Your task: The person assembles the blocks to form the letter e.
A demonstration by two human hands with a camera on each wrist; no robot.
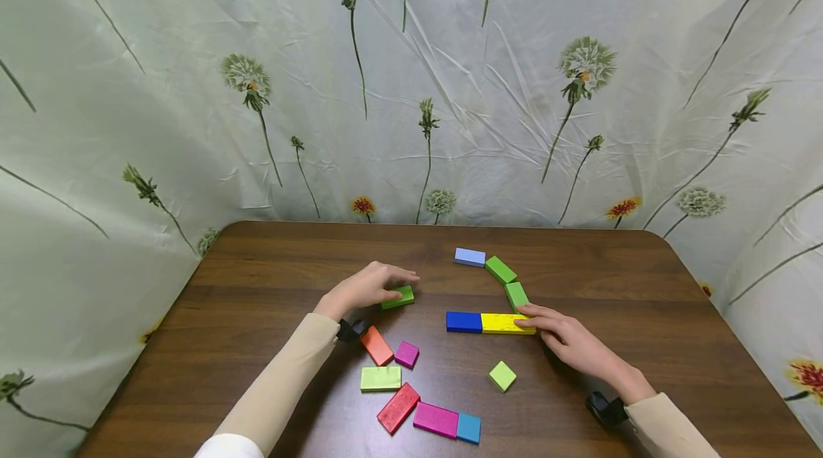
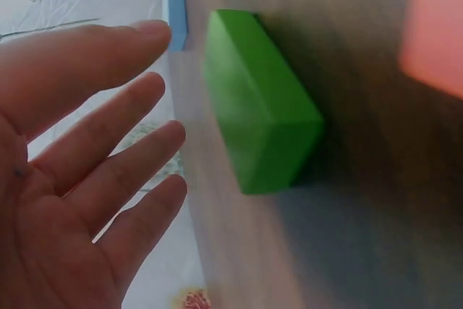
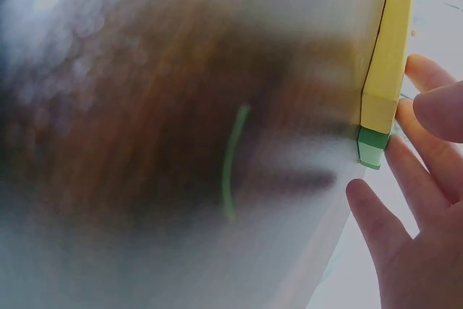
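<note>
My left hand [image 1: 371, 286] reaches over a green block [image 1: 398, 299] left of centre. In the left wrist view its fingers are extended and stand apart from that green block [image 2: 264, 103]. My right hand [image 1: 579, 345] has its fingertips at the right end of a yellow block [image 1: 504, 324] and the lower end of a green block [image 1: 516, 296]. Its fingers are spread and fairly straight in the right wrist view, beside the yellow block [image 3: 388, 48]. A dark blue block [image 1: 464, 322] lies end to end with the yellow one.
Behind these, another green block [image 1: 501, 269] and a light blue block [image 1: 470, 257] continue a curve. Nearer lie orange [image 1: 376, 346], magenta [image 1: 436, 419], red [image 1: 398, 408], lime [image 1: 381, 379] and blue [image 1: 469, 428] blocks on the wooden table [image 1: 270, 258]. A flowered curtain [image 1: 411, 158] hangs behind.
</note>
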